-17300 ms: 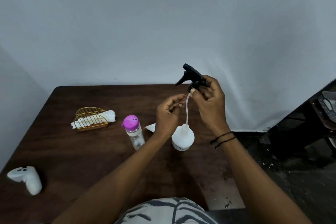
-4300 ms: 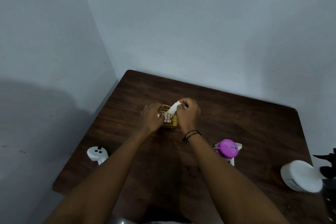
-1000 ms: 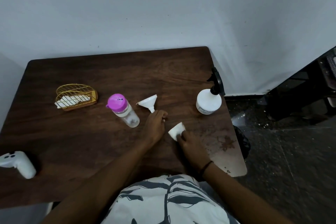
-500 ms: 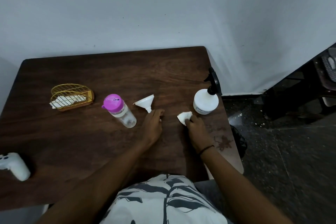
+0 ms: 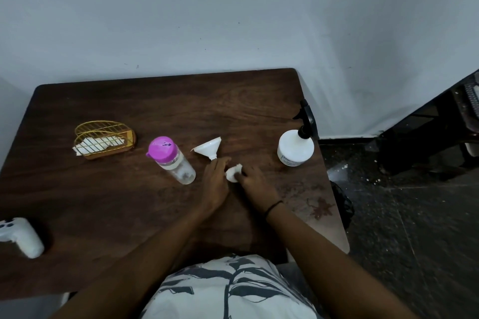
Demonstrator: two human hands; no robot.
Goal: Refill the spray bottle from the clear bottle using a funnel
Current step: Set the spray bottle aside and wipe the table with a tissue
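1. The fingers of the right hand (image 5: pixel 250 181) are curled round a small white tissue (image 5: pixel 233 173) and press it on the bench (image 5: pixel 129 204), just right of the middle of the frame.
2. The left hand (image 5: pixel 214 182) lies flat on the bench just beside the tissue, with its fingers straight and holding nothing; the fingertips are close to the spout of the funnel (image 5: pixel 208 149), but I cannot tell whether they touch it.
3. A thin black band (image 5: pixel 273 206) is round the right wrist.
4. The white funnel lies on its side, directly above the left hand in the frame, with its wide mouth toward the upper right.
5. To the left of the funnel stands the clear bottle (image 5: pixel 172 160), upright, with its pink cap on.
6. The white spray bottle (image 5: pixel 295 150) stands at the right edge of the bench, well apart from the hands, and its black trigger head is mounted on it.
7. In the upper left part of the bench there is a gold wire holder (image 5: pixel 103 142) with white napkins inside.
8. At the lower left edge of the frame a white game controller (image 5: pixel 20 237) lies on the bench.
9. At the bottom of the frame is the person's white shirt with a dark leaf pattern (image 5: pixel 233 290).
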